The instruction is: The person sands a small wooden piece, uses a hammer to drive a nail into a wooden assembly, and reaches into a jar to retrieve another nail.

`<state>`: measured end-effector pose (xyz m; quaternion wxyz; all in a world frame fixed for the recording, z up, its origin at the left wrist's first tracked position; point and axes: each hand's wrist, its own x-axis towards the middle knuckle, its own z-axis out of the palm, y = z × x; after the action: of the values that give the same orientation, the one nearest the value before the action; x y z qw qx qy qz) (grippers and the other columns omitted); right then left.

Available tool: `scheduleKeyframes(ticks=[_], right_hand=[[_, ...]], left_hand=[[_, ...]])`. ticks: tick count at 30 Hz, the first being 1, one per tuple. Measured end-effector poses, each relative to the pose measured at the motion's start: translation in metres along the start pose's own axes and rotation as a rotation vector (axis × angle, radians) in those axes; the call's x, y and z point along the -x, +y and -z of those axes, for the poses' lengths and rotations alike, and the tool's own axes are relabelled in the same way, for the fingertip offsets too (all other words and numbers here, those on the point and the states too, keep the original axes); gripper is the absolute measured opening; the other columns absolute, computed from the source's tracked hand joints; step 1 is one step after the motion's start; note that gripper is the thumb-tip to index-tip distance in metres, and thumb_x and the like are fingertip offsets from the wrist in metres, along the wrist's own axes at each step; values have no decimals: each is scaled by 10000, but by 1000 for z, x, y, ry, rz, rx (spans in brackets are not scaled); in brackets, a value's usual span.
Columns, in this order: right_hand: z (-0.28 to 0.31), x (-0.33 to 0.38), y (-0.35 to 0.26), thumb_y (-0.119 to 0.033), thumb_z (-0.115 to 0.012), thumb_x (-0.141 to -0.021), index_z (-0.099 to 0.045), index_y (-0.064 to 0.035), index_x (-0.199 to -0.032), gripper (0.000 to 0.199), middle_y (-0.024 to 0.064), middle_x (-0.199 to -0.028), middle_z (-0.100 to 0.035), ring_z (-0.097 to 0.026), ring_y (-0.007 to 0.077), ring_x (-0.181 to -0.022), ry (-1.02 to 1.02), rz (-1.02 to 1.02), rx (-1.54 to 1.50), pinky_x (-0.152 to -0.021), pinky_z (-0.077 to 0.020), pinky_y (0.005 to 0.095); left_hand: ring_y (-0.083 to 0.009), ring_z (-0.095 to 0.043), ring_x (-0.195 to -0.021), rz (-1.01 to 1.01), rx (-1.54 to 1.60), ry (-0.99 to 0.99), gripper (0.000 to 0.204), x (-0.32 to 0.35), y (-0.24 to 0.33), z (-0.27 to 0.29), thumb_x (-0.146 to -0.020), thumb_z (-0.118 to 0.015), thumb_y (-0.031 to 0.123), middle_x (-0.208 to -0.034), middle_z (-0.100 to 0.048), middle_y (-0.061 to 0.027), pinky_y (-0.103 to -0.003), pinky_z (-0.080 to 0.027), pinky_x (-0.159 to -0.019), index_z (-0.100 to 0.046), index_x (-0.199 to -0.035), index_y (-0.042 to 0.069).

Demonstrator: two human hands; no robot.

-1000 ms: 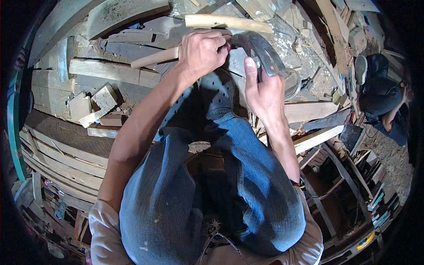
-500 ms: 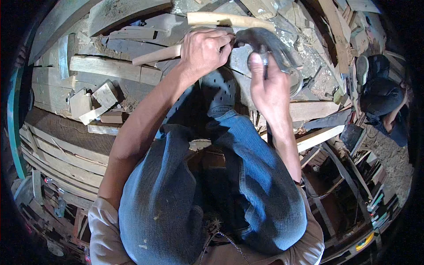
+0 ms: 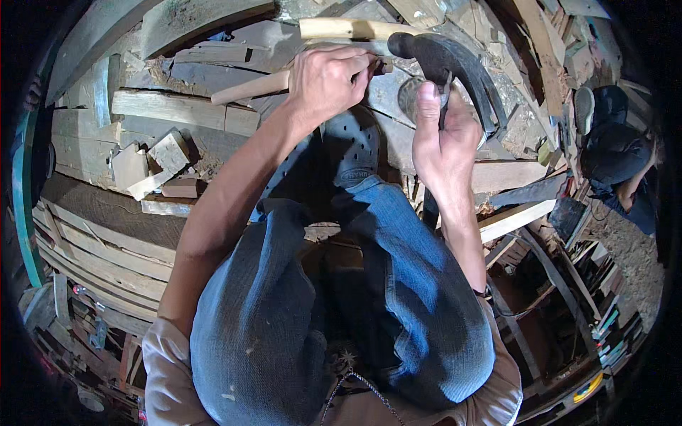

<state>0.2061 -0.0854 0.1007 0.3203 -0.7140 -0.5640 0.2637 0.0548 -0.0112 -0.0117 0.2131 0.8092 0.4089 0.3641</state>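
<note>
Two grips: left hand clamping wooden handle | right hand clamping hammer | hammer drawing away rightward, apparently between blows

The left hand grips a stick, one end reaching out leftward. The right hand, thumb along the neck, holds a hammer, its dark head near the left fist. Beyond lies a pale stave. Below are a grey clog and jeans; blocks lie left, and another person sits far right.
</note>
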Motion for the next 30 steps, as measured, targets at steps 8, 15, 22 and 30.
scheduleKeyframes(ticks=[8, 15, 22, 30], right_hand=[[2, -5, 6, -292, -532, -1039, -653, 0, -988, 321, -16, -606, -519, -424, 69, -586, 63, 23, 44, -516, -364, 273], [-3, 2, 10, -304, -556, -1015, -627, 48, -1179, 394, 235, -928, -694, -695, 306, -893, -125, -112, 125, -805, -517, 408], [-7, 5, 6, -284, -571, -1009, -620, 53, -1202, 391, 232, -1072, -685, -668, 333, -1026, -110, -106, 74, -909, -492, 411], [-9, -2, -3, -255, -566, -1009, -626, 48, -1190, 358, 232, -1095, -681, -665, 324, -1018, -78, 67, 17, -907, -492, 420]], left_hand=[[-243, -739, -816, -14, 33, 23, 143, -6, 2, -8, -763, -744, 94, -932, -752, -103, -336, -606, -740, -760, -899, 50], [-246, -737, -814, -3, 1, 59, 131, -3, 10, -7, -755, -750, 78, -917, -753, -99, -338, -600, -727, -760, -879, 37], [-231, -729, -821, 46, -17, 124, 98, 11, 11, 4, -764, -745, 40, -930, -752, -76, -327, -586, -727, -755, -862, 38], [-248, -727, -825, 24, -18, 134, 119, 10, 8, 7, -749, -741, 44, -929, -747, -83, -332, -582, -728, -736, -868, 37]])
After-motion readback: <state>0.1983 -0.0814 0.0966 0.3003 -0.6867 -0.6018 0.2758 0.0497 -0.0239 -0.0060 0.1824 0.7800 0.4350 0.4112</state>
